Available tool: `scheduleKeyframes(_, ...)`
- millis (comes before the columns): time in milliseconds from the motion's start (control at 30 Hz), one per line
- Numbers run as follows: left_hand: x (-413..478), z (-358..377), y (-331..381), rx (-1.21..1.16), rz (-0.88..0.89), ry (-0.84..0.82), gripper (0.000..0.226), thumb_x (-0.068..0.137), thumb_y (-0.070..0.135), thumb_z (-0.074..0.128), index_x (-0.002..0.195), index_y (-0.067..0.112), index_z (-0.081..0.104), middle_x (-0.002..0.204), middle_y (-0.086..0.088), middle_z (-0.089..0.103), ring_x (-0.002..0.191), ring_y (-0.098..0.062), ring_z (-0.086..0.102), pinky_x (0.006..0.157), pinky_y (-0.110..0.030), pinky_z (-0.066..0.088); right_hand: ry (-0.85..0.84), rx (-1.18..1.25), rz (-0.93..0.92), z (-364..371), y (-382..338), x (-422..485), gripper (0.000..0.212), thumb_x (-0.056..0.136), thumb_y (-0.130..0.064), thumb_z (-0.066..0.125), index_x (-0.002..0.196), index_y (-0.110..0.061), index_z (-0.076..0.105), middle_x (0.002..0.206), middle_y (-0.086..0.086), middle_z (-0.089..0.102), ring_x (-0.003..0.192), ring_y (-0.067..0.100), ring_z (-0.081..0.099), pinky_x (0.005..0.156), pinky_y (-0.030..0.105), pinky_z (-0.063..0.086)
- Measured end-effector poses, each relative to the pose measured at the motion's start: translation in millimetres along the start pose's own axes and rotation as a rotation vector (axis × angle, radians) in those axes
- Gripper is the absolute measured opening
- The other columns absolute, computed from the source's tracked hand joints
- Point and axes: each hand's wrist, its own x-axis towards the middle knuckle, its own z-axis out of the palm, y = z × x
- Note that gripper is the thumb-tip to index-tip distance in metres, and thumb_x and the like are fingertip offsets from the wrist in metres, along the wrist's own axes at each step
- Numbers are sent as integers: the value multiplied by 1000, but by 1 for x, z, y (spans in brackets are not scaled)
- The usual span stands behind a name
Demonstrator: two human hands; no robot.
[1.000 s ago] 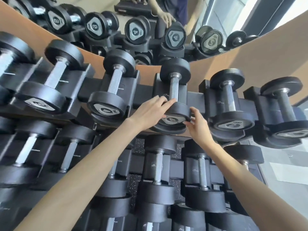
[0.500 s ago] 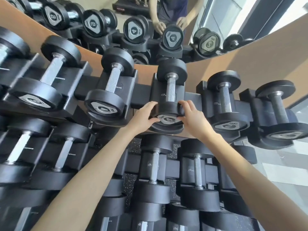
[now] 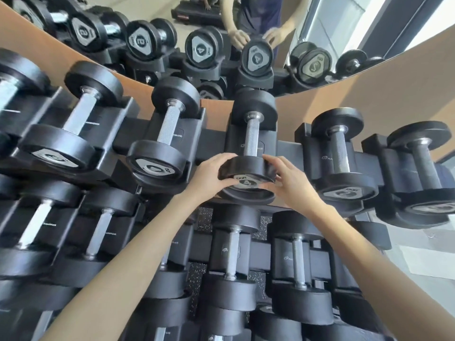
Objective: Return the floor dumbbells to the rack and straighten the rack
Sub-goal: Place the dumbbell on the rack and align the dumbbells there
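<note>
We have both hands on one dumbbell (image 3: pixel 246 168). It lies in the top row of the rack (image 3: pixel 214 147), in the middle cradle (image 3: pixel 248 196). Its silver handle (image 3: pixel 251 136) points away from the front of the rack.

Our left hand (image 3: pixel 209 175) curls round one side of the round black end at the front of the rack. Our right hand (image 3: pixel 293 183) curls round the other side, with the thumb low by the label. We hold it from both sides because a round end likes to roll. Two hands can turn it slowly and stop it slipping out of the rack.

The label shows a 4 and looks a bit crooked. We think we are turning it so the number sits straight. The other dumbbells in the rack's top row lie in their own cradles, apart from our hands. We cannot tell from here if any are on the floor.

The next move needs a gentle twist. We should keep our fingers out from between the end and the cradle.
</note>
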Motion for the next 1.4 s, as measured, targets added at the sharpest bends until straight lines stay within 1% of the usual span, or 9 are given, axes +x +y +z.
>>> scheduleKeyframes(100,-2,8,-10,-178,-64,4,60,69,23,82,124,22,57,119,8,60,111,-13,58,100,-30,45,108,220,66,10,2,-4,51,78,-18,72,125,-21,52,105,-5,56,91,21,62,88,31,51)
scheduleKeyframes(233,3,19,2,-306,-21,-4,56,72,18,80,121,33,56,115,10,61,109,-13,58,98,-42,46,196,447,143,15,13,-18,43,81,9,62,121,-2,48,106,-8,56,96,-13,58,83,4,42)
scheduleKeyframes(467,13,15,20,-60,54,-36,58,71,20,81,125,26,59,101,8,60,96,-12,56,87,-31,44,234,481,200,30,22,-23,41,86,10,54,121,-6,40,105,-10,51,87,-12,60,66,6,47)
scheduleKeyframes(567,20,10,31,101,109,-73,60,71,24,80,127,26,58,100,5,60,94,-16,55,82,-30,40,256,423,195,38,26,-25,42,87,6,56,125,-3,39,106,-18,51,92,-9,59,78,6,45)
scheduleKeyframes(733,17,7,29,91,73,-77,62,72,24,80,129,26,57,97,5,58,94,-18,54,84,-33,41,217,396,189,36,29,-22,42,86,4,58,125,-1,41,107,-22,51,93,-18,56,82,4,43)
scheduleKeyframes(933,16,12,36,138,62,-36,61,72,22,79,128,30,57,94,7,54,93,-17,50,85,-33,40,212,418,187,39,37,-22,43,86,5,59,125,-1,40,102,-23,55,91,-18,57,83,6,44)
scheduleKeyframes(1133,13,15,33,84,39,9,59,70,21,80,124,33,60,98,4,60,96,-18,54,88,-33,42,239,415,163,43,42,-22,49,86,1,61,129,1,39,107,-6,59,97,-15,56,85,6,44)
scheduleKeyframes(1300,4,13,15,-167,-57,22,59,69,17,81,119,41,60,106,14,62,106,-12,58,98,-40,45,210,348,151,36,28,-16,51,84,-6,64,130,-8,43,119,8,60,105,19,63,95,34,49)
scheduleKeyframes(1400,2,10,10,-288,-127,33,60,68,9,82,115,40,60,115,6,63,112,-13,58,103,-41,43,190,301,148,35,18,-12,50,84,-7,64,129,-14,44,120,8,60,106,24,61,94,44,48)
